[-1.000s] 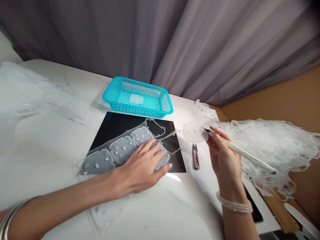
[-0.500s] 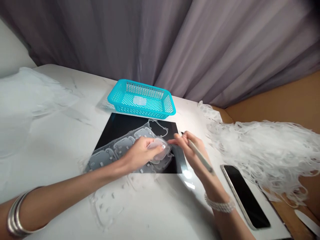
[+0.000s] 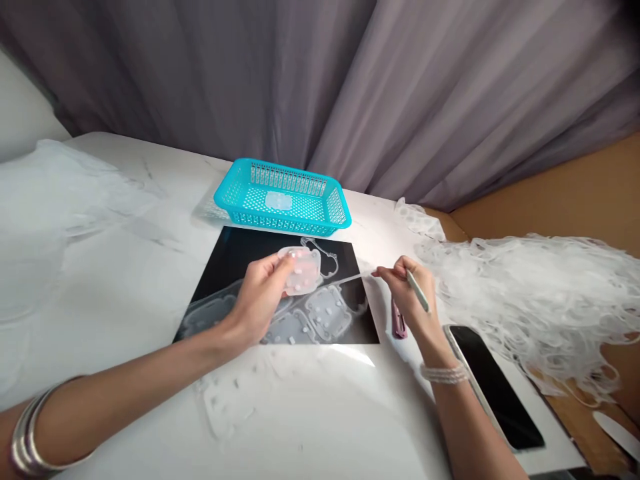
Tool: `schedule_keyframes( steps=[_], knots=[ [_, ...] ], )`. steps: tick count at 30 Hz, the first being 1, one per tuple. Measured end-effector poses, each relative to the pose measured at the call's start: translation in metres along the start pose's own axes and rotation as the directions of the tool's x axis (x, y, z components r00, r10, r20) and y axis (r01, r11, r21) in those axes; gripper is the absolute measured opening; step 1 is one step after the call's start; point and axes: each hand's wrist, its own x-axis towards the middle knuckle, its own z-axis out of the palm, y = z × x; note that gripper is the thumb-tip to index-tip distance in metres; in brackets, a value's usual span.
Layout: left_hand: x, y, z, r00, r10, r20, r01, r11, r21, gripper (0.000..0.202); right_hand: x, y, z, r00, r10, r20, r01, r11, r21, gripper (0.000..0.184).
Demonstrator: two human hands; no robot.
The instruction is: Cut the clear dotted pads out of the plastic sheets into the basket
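Note:
My left hand [image 3: 260, 290] pinches a small translucent plastic piece [image 3: 303, 270] with rounded corners and little knobs, lifted above the black mat [image 3: 213, 263]. Below it lies a clear moulded plastic sheet [image 3: 327, 312] with several similar shapes, partly on the mat. My right hand [image 3: 407, 283] is closed around a pale pen-shaped tool [image 3: 419, 293], whose tip I cannot make out. A thin plastic strip [image 3: 353, 277] stretches from the sheet to my right fingertips, apparently pinched there. Beneath that hand a pink tool [image 3: 399, 323] lies on the table.
Behind the mat stands a turquoise basket [image 3: 285, 223] with one translucent piece [image 3: 278, 200] inside. A heap of plastic offcuts [image 3: 530, 287] is at the right, near a phone [image 3: 495, 387]. Stacked translucent sheets [image 3: 65, 193] lie at the left. A grey curtain [image 3: 280, 80] hangs behind.
My left hand has lifted the plastic piece up and left, off the sheet. My right hand has moved right, stretching a strip and uncovering the pink tool. The sheet has shifted right.

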Motion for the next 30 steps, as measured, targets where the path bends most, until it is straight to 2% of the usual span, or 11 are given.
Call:
schedule_keyframes(
  steps=[2,4,7,10,13,16,20,23,27,28,30],
  knots=[
    [0.004,0.004,0.0,0.998,-0.059,-0.008,0.057,0.991,-0.122,0.025,0.002,0.001,-0.004,1.0,-0.004,-0.004,0.004,0.996,-0.093,0.038],
    [0.004,0.007,0.0,0.992,-0.12,0.037,0.124,0.972,-0.198,0.023,-0.004,-0.011,-0.005,0.998,-0.049,-0.031,0.044,0.991,-0.126,0.038],
    [0.001,0.008,0.001,0.965,-0.234,0.119,0.258,0.932,-0.255,0.031,-0.02,-0.039,-0.002,0.998,-0.057,0.001,0.056,0.993,0.107,0.041],
    [-0.005,0.007,0.004,0.93,-0.312,0.193,0.356,0.895,-0.267,0.039,-0.037,-0.061,0.003,0.973,0.018,0.231,-0.119,0.895,0.431,0.043],
    [-0.011,0.007,0.007,0.906,-0.348,0.242,0.405,0.879,-0.252,0.041,-0.046,-0.067,0.009,0.914,0.024,0.406,-0.285,0.751,0.596,0.045],
    [-0.015,0.008,0.008,0.886,-0.375,0.271,0.439,0.867,-0.235,0.043,-0.048,-0.066,0.011,0.886,0.051,0.46,-0.375,0.663,0.648,0.05],
    [-0.017,0.007,0.009,0.875,-0.387,0.291,0.457,0.859,-0.229,0.045,-0.044,-0.064,0.009,0.885,0.123,0.448,-0.417,0.634,0.651,0.054],
    [-0.019,0.005,0.008,0.893,-0.39,0.226,0.44,0.864,-0.246,0.046,-0.044,-0.063,0.007,0.924,0.122,0.361,-0.348,0.661,0.665,0.052],
    [-0.026,0.004,0.009,0.897,-0.44,0.052,0.437,0.858,-0.27,0.058,-0.053,-0.067,0.009,0.998,0.025,0.06,-0.055,0.822,0.567,0.047],
    [-0.028,0.005,0.009,0.889,-0.455,0.063,0.453,0.846,-0.283,0.06,-0.056,-0.069,0.01,0.998,-0.039,0.05,0.008,0.855,0.519,0.046],
    [-0.029,0.008,0.01,0.875,-0.461,0.148,0.484,0.82,-0.306,0.06,-0.063,-0.074,0.011,0.974,-0.168,0.154,0.077,0.878,0.473,0.045]
  ],
)
